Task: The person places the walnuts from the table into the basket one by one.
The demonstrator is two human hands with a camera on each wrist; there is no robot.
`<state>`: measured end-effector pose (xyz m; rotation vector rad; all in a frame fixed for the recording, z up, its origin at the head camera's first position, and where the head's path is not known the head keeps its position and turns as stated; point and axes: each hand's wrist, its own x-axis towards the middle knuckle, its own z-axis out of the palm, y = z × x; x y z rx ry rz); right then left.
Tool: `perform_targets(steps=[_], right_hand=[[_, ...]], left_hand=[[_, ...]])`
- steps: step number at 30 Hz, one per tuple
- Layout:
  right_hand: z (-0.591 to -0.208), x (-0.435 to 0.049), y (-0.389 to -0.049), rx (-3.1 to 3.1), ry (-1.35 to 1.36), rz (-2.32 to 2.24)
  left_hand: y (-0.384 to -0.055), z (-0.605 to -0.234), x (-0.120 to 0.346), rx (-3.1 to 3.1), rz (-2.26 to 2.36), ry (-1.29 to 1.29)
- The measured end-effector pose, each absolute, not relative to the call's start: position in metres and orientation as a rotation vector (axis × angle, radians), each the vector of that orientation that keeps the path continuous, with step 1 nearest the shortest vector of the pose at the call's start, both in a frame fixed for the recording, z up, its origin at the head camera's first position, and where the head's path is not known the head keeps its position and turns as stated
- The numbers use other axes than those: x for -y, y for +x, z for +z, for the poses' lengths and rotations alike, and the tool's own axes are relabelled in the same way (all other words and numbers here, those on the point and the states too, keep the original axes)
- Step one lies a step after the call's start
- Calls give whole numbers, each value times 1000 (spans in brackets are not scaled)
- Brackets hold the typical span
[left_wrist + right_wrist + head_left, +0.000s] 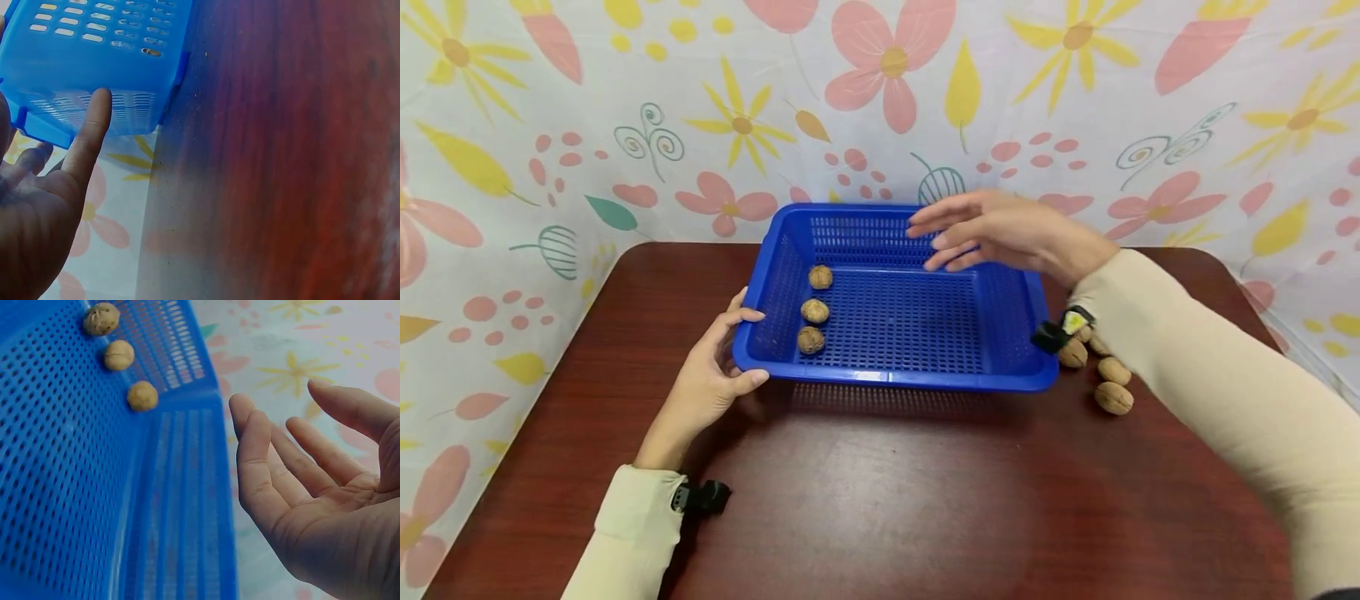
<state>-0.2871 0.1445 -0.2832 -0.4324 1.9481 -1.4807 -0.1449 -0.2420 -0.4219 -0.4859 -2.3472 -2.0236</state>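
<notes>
A blue plastic basket [891, 379] with slotted walls stands on the dark wooden table. Three walnuts [810, 340] lie in a row along the inside of its left wall. My left hand [703, 387] holds the basket's left end, with the thumb at the front corner and a fingertip over the rim; in the left wrist view one finger stretches along the slotted outer wall [94, 62]. Over the back right part of the basket hovers my right hand [1000, 229], fingers loosely bent with nothing between them. The right wrist view shows its palm [337, 519] beside the rim.
Several more walnuts [1114, 398] sit on the table [880, 500] just right of the basket, partly hidden by the right wrist and sleeve [1195, 350]. A flower-patterned cloth [895, 150] hangs right behind the table and runs along its sides.
</notes>
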Motion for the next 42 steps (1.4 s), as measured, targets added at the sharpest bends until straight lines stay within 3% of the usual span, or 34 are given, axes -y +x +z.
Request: perform_targets(steps=[9, 21, 32, 42], right_hand=[[-293, -246, -244, -1889, -502, -1706], [-360, -347, -180, -1722, -521, -2043], [-411, -372, -123, -1930, -271, -2076], [-430, -370, -109, -1879, -245, -2091]], left_hand=[[-145, -422, 243, 2350, -2004, -478], [-144, -421, 241, 2365, -1990, -475], [-144, -423, 242, 2347, -1995, -488], [-144, -421, 239, 2352, -1996, -487]])
